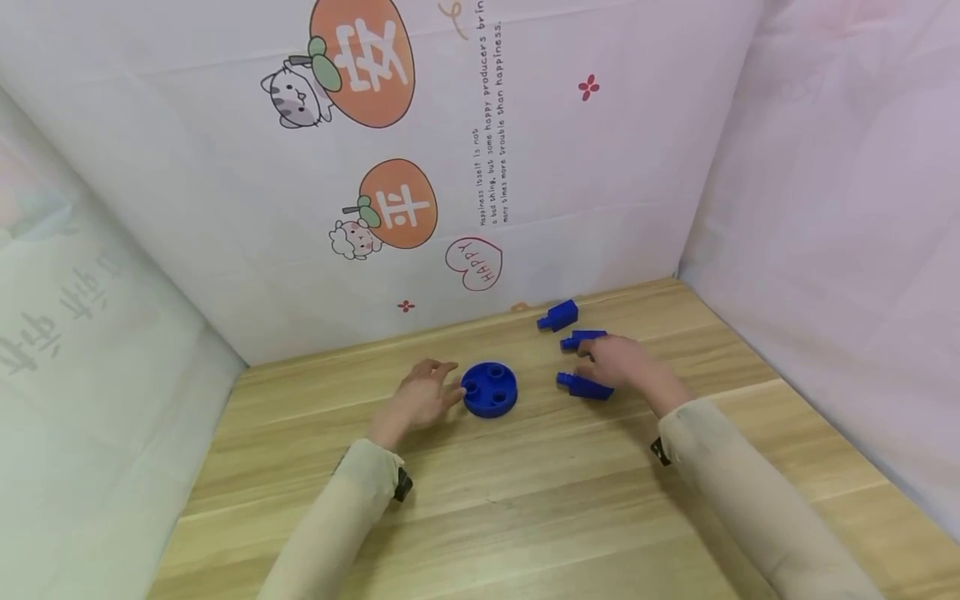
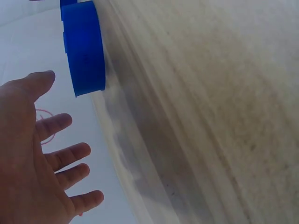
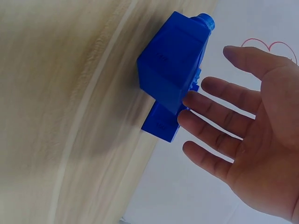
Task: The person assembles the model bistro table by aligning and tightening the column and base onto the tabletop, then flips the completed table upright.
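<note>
Blocks of blue, three in all, lie at the right of the table (image 1: 487, 508), each with its long axis running roughly sideways and its narrow peg end pointing left. The far block (image 1: 562, 316) is slanted, its peg angled left and slightly toward the person. The middle block (image 1: 592, 334) lies nearly level across the view, while the near block (image 1: 588, 388) tips its peg left and slightly away from the person. Left of them, near the table's middle, a round blue base (image 1: 488, 388) rests flat, its three sockets facing up.

The right hand (image 1: 622, 362) reaches over the middle and near blocks; its grip is wide, fingers spread and holding nothing, though whether the fingertips touch a block I cannot tell. The left hand (image 1: 422, 399) is just beside the base's left rim, its grip also wide, thumb and fingers spread and holding nothing. Behind the table hangs a white printed sheet (image 1: 570, 158), with the far block nearest to it.
</note>
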Demonstrator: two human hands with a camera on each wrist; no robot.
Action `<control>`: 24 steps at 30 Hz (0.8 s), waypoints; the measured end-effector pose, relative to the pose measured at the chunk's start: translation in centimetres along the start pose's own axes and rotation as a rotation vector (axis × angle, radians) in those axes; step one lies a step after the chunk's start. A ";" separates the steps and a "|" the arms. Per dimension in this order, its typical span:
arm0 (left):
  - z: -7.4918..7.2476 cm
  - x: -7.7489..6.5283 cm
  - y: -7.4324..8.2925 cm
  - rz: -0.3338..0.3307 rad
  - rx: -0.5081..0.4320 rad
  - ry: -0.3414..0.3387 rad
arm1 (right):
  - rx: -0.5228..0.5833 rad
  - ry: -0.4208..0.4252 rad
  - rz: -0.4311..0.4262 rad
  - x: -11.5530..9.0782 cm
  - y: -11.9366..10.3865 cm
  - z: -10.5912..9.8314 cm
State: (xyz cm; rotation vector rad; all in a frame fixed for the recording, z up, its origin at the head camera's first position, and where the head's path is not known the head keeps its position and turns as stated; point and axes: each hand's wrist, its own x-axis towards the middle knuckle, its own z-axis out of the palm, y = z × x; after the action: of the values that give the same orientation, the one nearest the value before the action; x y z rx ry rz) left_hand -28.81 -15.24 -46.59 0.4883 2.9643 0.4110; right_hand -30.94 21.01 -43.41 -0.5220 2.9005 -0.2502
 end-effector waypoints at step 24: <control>1.0 0.5 0.4 0.074 0.032 -0.039 | 0.003 -0.149 0.089 -1.2 0.7 0.6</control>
State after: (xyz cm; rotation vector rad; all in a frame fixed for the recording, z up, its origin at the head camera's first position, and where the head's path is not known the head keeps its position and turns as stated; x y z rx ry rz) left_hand -28.98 -14.47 -47.51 0.6039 2.9263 0.3571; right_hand -29.96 21.98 -43.98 -0.3919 2.7699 -0.1938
